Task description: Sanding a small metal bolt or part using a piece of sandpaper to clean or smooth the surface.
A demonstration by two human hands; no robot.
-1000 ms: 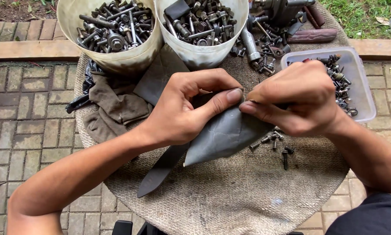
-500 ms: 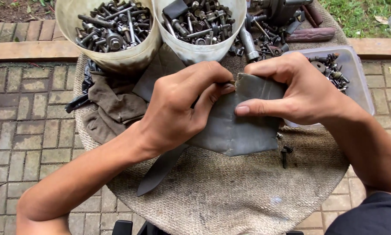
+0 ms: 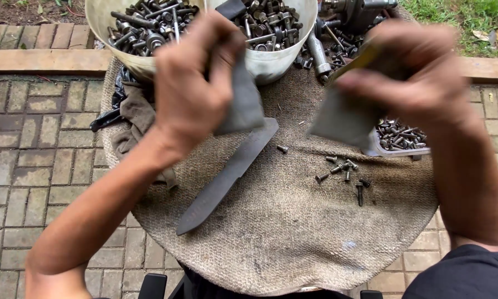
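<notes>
My left hand [image 3: 191,83] is raised over the table, pinching one grey sheet piece [image 3: 243,105]. My right hand [image 3: 415,72], blurred with motion, grips a second grey sheet piece [image 3: 343,119]. The two pieces are apart, with a gap between them. Below them a long grey strip [image 3: 226,177] lies slantwise on the burlap-covered round table [image 3: 282,243]. Several loose bolts [image 3: 346,169] lie on the burlap under my right hand.
Two pale buckets [image 3: 121,58] [image 3: 274,61] full of bolts and nuts stand at the back. A clear plastic tray [image 3: 395,150] of bolts sits at the right. A brown rag [image 3: 138,119] drapes at the left. Heavy metal parts [image 3: 359,14] lie at the back. Brick paving [image 3: 38,144] surrounds the table.
Both hands held one grey sheet together at its top edge. Now they have pulled apart and upward, each with a separate piece of the sheet.
</notes>
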